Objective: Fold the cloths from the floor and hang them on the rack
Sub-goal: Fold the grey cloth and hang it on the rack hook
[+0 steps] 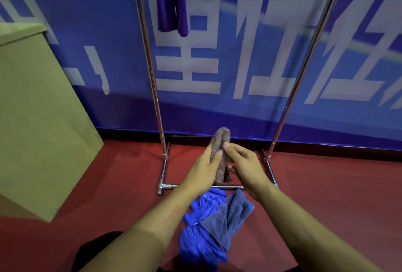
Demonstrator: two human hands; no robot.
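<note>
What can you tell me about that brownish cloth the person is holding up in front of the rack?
The brown cloth looks like soft, fuzzy terry or microfibre in a grey-brown shade. It is folded into a narrow, doubled-over strip, its rounded fold pointing up and its loose ends hanging down. It is held in the air, off the floor, between the rack's two upright poles as seen from here. The left hand grips it from one side and the right hand pinches it from the other. Nothing else touches it.

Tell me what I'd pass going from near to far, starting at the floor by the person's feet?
Bright blue cloth and grey-blue cloth heaped on the floor → brown cloth held in both hands → rack → blue banner on the wall.
</note>
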